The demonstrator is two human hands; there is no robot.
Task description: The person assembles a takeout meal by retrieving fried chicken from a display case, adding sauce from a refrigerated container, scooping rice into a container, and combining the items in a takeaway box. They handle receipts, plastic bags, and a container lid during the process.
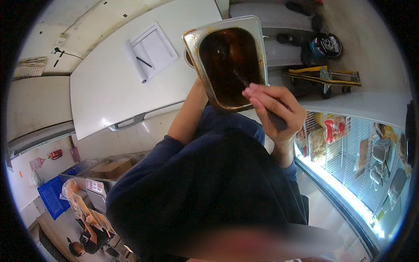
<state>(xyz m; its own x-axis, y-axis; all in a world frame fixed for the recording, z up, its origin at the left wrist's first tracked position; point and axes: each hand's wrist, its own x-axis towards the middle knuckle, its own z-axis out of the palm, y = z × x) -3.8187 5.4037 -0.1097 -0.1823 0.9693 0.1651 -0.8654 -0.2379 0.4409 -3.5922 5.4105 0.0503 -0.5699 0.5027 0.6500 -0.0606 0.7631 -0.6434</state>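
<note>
Pan: rectangular steel pan, held up in front of the person's chest, its open side facing the camera; dark brown sauce coats the inside, and smears run along the rim.
Left hand: not visible; the bare forearm rises behind the pan's lower left corner, so whether the fingers are wide or closed I cannot tell. It appears to carry the pan from underneath.
Right hand: right hand closed in a fist-like grip around the dark handle of a utensil, just at the pan's lower right rim.
Utensil: its working end reaches into the sauce; the shape of the end is too dark to make out.
Clothing: dark blue long sleeves, the left one pushed up past the elbow.
Behind the pan: white chest freezer lid with a clipboard of paper and a pen lying on it.
Right side: lit glass-topped display freezer with packaged food in wire baskets.
Lower left: blue crate, cardboard box, another person in dark clothing, well apart.
Upper right: yellow hand trolley on the floor.
</note>
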